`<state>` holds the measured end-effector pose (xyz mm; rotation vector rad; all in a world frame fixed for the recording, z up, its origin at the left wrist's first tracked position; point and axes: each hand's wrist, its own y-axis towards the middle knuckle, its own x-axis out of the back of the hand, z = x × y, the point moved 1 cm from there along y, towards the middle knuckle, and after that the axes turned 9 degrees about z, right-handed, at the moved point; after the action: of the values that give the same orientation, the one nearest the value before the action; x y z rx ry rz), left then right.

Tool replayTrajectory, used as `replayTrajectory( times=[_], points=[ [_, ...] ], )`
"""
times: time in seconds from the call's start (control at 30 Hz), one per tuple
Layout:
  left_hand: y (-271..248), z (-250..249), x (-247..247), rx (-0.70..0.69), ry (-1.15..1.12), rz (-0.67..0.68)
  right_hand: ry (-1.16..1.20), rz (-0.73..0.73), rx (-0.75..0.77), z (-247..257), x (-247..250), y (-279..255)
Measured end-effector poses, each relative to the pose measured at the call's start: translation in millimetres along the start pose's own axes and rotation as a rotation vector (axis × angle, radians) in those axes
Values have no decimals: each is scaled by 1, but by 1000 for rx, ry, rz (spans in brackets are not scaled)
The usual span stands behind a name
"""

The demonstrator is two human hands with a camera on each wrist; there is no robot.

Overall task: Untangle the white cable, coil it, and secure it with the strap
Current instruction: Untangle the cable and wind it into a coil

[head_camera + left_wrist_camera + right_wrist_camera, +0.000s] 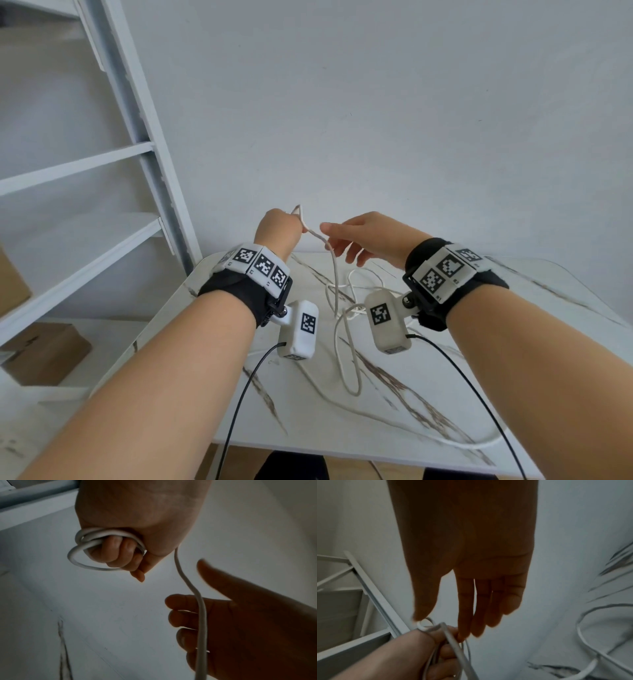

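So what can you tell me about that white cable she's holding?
The cable is thin, white, round and smooth, like plastic. The left hand grips a few small loops of it, wound round curled fingers. From there one strand hangs past the open right hand, down to loose, crossing loops lying on the marbled table. No strap shows.

Each bare forearm wears a black fabric wrist wrap (pixel 236 291) topped by a band of white blocks printed with black square-code markers (pixel 260 265). Below each wrist hangs a white rounded camera housing (pixel 301 329), marker-tagged, trailing a thin black cable (pixel 239 404) toward the lower frame edge.
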<state>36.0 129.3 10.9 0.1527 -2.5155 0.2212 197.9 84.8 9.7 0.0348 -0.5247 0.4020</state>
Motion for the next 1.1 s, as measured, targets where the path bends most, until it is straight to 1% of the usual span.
replayTrajectory(
  times=[0.07, 0.1, 0.13, 0.2, 0.27, 0.33, 0.4, 0.43, 0.5, 0.57, 0.6, 0.7, 0.83, 1.0, 1.1],
  points=[
    [2, -1, 1, 18, 53, 3, -150, 103, -28, 0, -2, -2],
    [3, 0, 2, 6, 43, 18, -212, 119, -39, -2, -1, -1],
    [4, 3, 3, -11, 3, 37, -223, 113, -40, -3, 0, -1],
    [1, 9, 7, -82, -65, 92, -116, 66, -28, -5, 4, -1],
    [-3, 13, 9, -158, -111, 164, -13, -53, -44, -6, 9, -3],
    [-8, 14, 9, -220, -115, 278, -23, -236, -79, -8, 19, -2],
    [-12, 14, 7, -273, -81, 423, -134, -417, -114, -10, 29, 1],
    [-15, 14, 5, -291, -59, 493, -206, -476, -136, -11, 34, 2],
    [-20, 12, 2, -304, -25, 623, -324, -519, -208, -11, 38, 6],
    [-24, 9, 0, -297, -19, 738, -342, -521, -253, -11, 39, 10],
    [-27, 7, -1, -295, -31, 782, -324, -520, -251, -11, 38, 12],
    [-32, 2, -2, -311, -156, 859, -367, -500, -207, -12, 33, 16],
    [-32, -2, 3, -327, -472, 921, -405, -395, -117, -18, 18, 17],
    [-26, -9, 4, -281, -908, 970, -450, -238, -62, -20, -1, 18],
    [-24, -12, 3, -223, -1135, 934, -471, -171, -60, -24, -10, 19]
  ],
)
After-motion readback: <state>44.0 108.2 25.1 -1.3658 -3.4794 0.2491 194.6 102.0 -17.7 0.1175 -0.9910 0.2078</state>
